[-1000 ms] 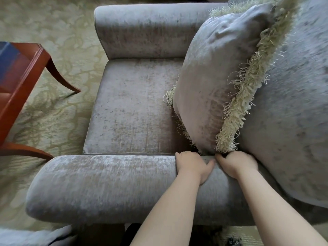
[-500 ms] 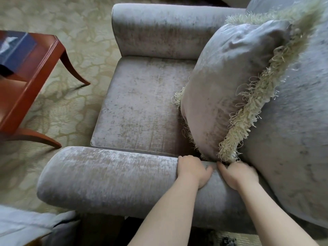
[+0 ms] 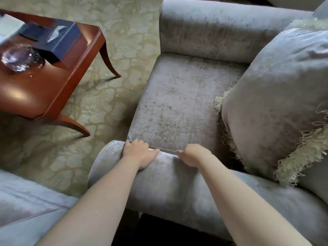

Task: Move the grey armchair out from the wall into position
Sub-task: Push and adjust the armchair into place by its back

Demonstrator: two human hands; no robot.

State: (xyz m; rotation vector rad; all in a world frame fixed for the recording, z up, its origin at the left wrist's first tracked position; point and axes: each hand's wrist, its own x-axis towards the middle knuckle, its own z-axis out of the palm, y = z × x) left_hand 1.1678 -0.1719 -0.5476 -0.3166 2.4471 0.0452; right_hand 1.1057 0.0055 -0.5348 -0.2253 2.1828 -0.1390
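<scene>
Patterned green carpet (image 3: 110, 96) spreads ahead and to the left of my hands, and the grey armchair (image 3: 177, 103) sits on it directly under them, its seat just beyond my fingertips. Both hands hold the near armrest (image 3: 159, 190). My left hand (image 3: 140, 153) lies over the rounded top close to its front end, fingers hooked down the inner side toward the seat seam. My right hand (image 3: 193, 156) sits a little to its right, apart from it, fingers curled over the same edge.

To do this step well, I judge that I should keep both grips deep over the roll, not on the loose velvet nap, which could slide. I should also pull low and evenly so the chair travels and does not pivot. A fringed cushion (image 3: 275, 107) leans on the backrest to the right of my right hand and may topple if I jerk. The wooden side table (image 3: 40, 86), ahead and left of my left hand, carries a dark box (image 3: 53, 38) and a glass piece (image 3: 21, 57), so I want the front corner kept well away from its leg.

Compared with 1 second ago, my hands have travelled along the armrest. Then they sat side by side, almost touching, right beside the cushion. Now they are separated and near the front end. More of the table shows too, including the box and glass.
</scene>
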